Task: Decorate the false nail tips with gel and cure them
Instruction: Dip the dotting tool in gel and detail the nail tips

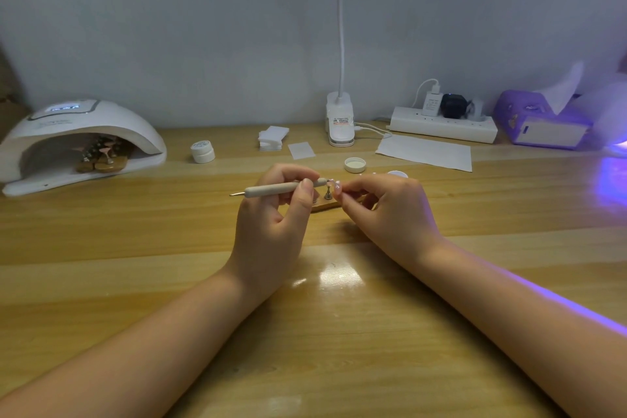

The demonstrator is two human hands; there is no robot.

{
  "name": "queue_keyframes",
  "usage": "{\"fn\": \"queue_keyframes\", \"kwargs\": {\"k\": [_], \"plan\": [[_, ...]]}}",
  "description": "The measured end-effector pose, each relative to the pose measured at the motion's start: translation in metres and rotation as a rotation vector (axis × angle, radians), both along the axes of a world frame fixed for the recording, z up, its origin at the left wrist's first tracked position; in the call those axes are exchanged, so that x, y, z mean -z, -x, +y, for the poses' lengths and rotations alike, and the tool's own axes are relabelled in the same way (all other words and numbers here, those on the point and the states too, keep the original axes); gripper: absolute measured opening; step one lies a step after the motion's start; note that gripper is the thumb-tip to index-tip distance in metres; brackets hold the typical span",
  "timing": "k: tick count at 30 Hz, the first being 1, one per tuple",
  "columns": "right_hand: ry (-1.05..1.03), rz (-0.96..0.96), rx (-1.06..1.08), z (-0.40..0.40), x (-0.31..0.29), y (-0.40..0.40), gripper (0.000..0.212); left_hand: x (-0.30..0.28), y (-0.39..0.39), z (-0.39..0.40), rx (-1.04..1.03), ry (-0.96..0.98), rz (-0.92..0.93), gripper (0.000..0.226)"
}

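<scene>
Both forearms are reaching in from the near edge of the wooden table [339, 332], with bare tabletop lying open around them. The left hand [271, 224] is curling its fingers and thumb round a dotting pen [271, 188], holding it nearly level with the metal tip pointing left. The right hand [390, 210] is pinching a pale pink false nail tip [334, 187] between thumb and fingertips, just beside the pen's right end; whether pen and tip are touching is hard to tell at this size. Under the hands, a wooden holder base [325, 205] is showing only in part, with one small metal stand [327, 195] rising between the two hands.

Just behind the right hand, a loose jar lid [355, 164] is lying, and an open jar [397, 174] is peeking out, mostly hidden by the knuckles. Farther left, a closed white gel pot [203, 151] is sitting well apart. At far left the curing lamp [79, 142] is sheltering more holders with nail tips [103, 154] inside. Along the wall, wipes [271, 137], a clip lamp [340, 122], a paper sheet [425, 153], a power strip [442, 124] and a purple tissue box [539, 122] are lining the back, the right edge glowing violet
</scene>
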State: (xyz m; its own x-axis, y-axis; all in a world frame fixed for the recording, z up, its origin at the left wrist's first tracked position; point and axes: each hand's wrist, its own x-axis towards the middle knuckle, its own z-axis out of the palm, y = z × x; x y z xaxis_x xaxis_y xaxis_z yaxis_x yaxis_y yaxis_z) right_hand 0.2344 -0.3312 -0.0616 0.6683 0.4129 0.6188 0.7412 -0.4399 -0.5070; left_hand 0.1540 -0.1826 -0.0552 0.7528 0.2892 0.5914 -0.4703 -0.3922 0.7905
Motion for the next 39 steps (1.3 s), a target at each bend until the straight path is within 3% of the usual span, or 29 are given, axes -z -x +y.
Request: {"fn": "queue_keyframes", "kwargs": {"k": [39], "plan": [[-0.02,0.001,0.001,0.0005,0.0004,-0.0008,0.012,0.0013,-0.0006,0.0009,0.016,-0.057,0.016,0.013]]}}
